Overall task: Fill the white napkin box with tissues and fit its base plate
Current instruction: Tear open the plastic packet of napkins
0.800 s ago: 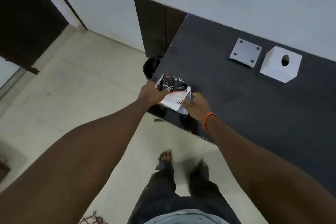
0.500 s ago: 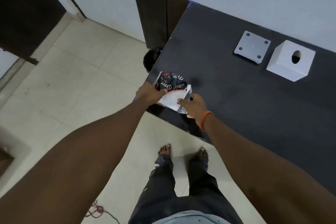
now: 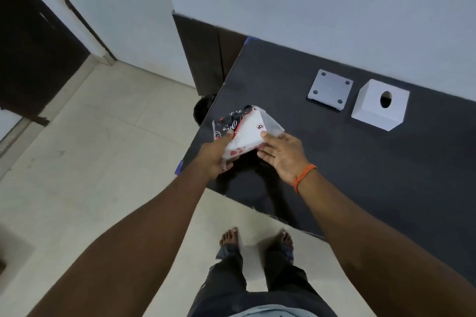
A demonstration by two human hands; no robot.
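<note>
Dark table [image 3: 360, 175]: matte black top set against a pale wall, its near-left corner over a tiled floor [image 3: 90, 149].

White napkin box [image 3: 380, 104]: at the far side of the table near the wall, resting on the surface with a round hole in its upward face; well apart from both hands.

Base plate [image 3: 330, 89]: grey square with a small hole at each corner, lying just beside the box on its left, not touching it.

Tissue pack [image 3: 246, 130]: plastic wrapper, black printed portion to the left, white portion with red marks to the right; held above the table's near-left corner.

Left hand [image 3: 215, 156]: fingers curled around the pack's lower left edge, thumb on top.

Right hand [image 3: 282, 154]: palm turned up, fingers loosely spread, fingertips touching the pack's right edge without closing around it.

Orange band [image 3: 304, 177]: on the right wrist.
</note>
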